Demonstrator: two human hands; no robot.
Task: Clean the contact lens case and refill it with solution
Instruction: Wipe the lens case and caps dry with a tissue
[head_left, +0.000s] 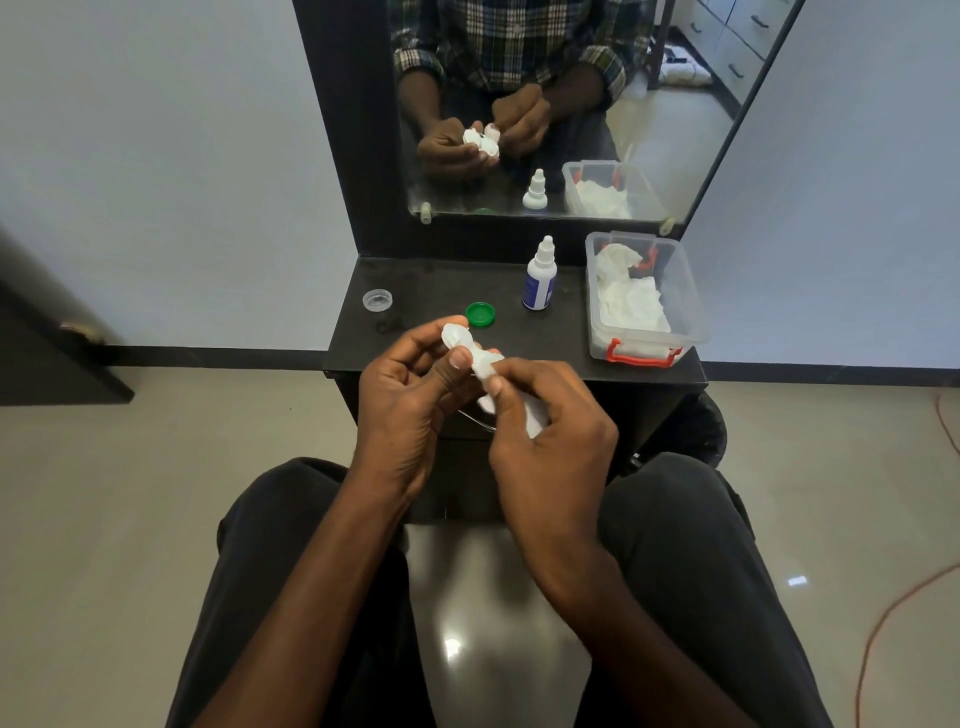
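Two hands meet in front of the near edge of a small dark counter (441, 291). The left hand (410, 395) has its fingers curled round a white lens case (454, 335), thumb pressed against it, holding it up above the counter's front edge. The right hand (545, 421) pinches a wad of white tissue (485, 366) between thumb and fingers and presses it against the case; the tissue trails down through the palm.

Just beyond the hands, near the middle of the counter, a green cap (480, 314) lies flat. Towards the left edge lies a clear cap (377, 300), well apart from the green one. Right of the green cap a small white dropper bottle (540, 275) with a blue label stands upright, capped. At the right edge sits a clear plastic box (675, 332) with red latches, lid off, holding crumpled white tissues (631, 304).

A mirror (675, 130) rises from the back edge and reflects the hands, bottle and box. Dark-trousered knees sit below the hands.
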